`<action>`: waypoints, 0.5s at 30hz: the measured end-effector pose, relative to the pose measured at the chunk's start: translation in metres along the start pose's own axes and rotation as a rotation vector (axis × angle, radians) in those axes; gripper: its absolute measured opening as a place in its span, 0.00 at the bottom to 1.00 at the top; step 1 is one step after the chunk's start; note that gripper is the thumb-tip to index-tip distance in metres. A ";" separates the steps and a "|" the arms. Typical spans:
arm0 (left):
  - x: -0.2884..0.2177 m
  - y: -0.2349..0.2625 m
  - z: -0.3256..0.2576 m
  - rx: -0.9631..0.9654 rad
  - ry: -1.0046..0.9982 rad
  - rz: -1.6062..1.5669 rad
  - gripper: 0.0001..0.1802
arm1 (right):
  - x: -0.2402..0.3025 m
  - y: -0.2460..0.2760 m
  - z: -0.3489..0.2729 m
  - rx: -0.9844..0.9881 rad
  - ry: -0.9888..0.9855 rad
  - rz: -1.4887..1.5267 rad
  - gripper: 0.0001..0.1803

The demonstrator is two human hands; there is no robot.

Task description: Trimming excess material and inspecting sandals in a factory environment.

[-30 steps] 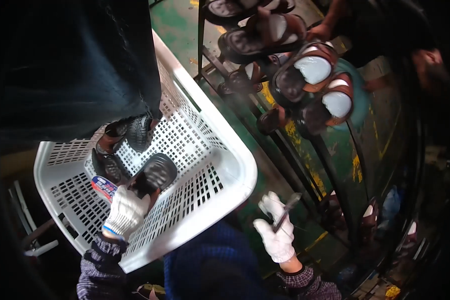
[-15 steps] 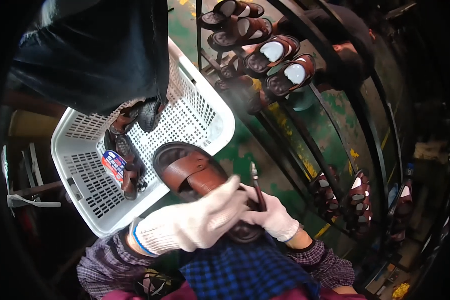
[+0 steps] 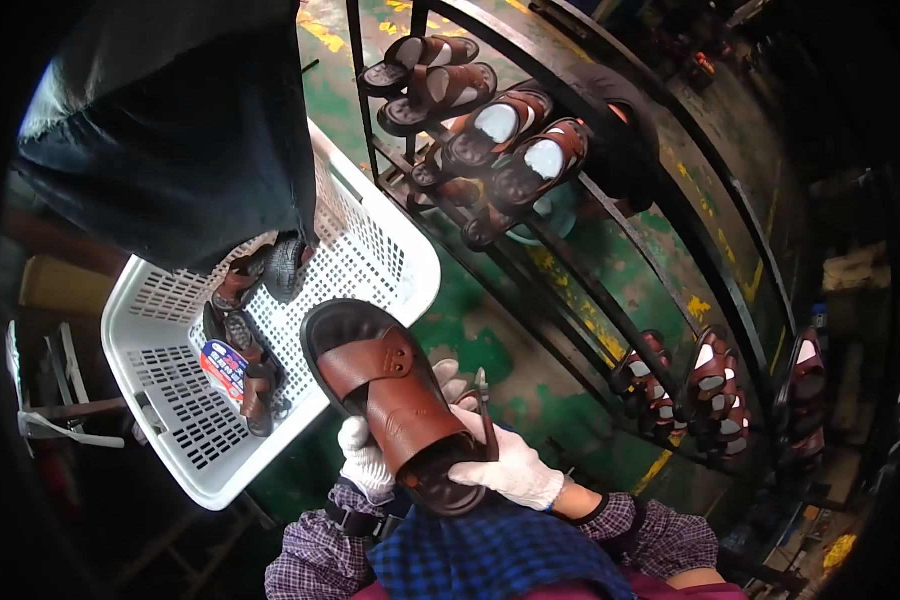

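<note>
A brown leather sandal (image 3: 410, 405) with a dark sole is tilted in front of me, its strap side up and toe end pointing away to the left. My left hand (image 3: 366, 458), in a white knit glove, grips it from below, and most of that palm is hidden. White-gloved fingers also show past the sandal's right edge. My right hand (image 3: 515, 470) is closed at the heel end, thumb on the footbed. The same hand holds a slim dark-red tool (image 3: 489, 425) with a silvery metal tip, upright beside the sandal; whether it is a brush or a pen I cannot tell.
A white plastic basket (image 3: 425, 275) at the left holds several brown sandals (image 3: 257, 405) and a blue-and-red label (image 3: 224, 368). Dark cloth (image 3: 190, 150) hangs over it. To the right, a black metal rack (image 3: 610, 330) carries more sandals (image 3: 545, 165); a person is behind it.
My left hand has moved from across the top of the sandal to its left underside, uncovering the straps. The right hand has shifted slightly left and down, still holding the tool.
</note>
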State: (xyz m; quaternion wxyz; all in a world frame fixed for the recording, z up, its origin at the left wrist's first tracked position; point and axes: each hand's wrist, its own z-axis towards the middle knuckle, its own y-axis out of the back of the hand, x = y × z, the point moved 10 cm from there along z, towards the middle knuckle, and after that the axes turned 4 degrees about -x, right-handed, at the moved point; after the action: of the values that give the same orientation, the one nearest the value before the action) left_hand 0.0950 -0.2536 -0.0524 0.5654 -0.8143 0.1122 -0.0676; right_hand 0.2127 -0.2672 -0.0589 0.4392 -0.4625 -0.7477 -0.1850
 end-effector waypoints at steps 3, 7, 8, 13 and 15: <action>-0.001 0.005 -0.005 0.005 0.000 0.006 0.60 | 0.041 0.022 -0.003 -0.223 -0.033 -0.402 0.48; 0.007 0.023 0.000 0.143 0.083 0.219 0.51 | 0.115 0.016 -0.002 -0.248 0.596 -0.449 0.30; -0.001 0.036 -0.001 0.111 0.014 0.274 0.42 | 0.137 0.004 -0.006 -0.205 0.761 -0.513 0.25; -0.038 0.073 -0.021 -0.294 -0.371 0.766 0.13 | 0.196 -0.025 -0.022 -0.124 1.134 -0.726 0.15; -0.036 0.090 -0.002 -0.074 -0.298 0.386 0.15 | 0.204 -0.028 -0.028 -0.128 1.171 -0.802 0.20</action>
State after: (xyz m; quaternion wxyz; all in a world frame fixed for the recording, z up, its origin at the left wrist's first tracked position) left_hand 0.0498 -0.2763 -0.1351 0.5481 -0.7989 0.1831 0.1667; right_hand 0.1644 -0.1922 0.1292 0.6388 -0.0014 -0.4893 -0.5937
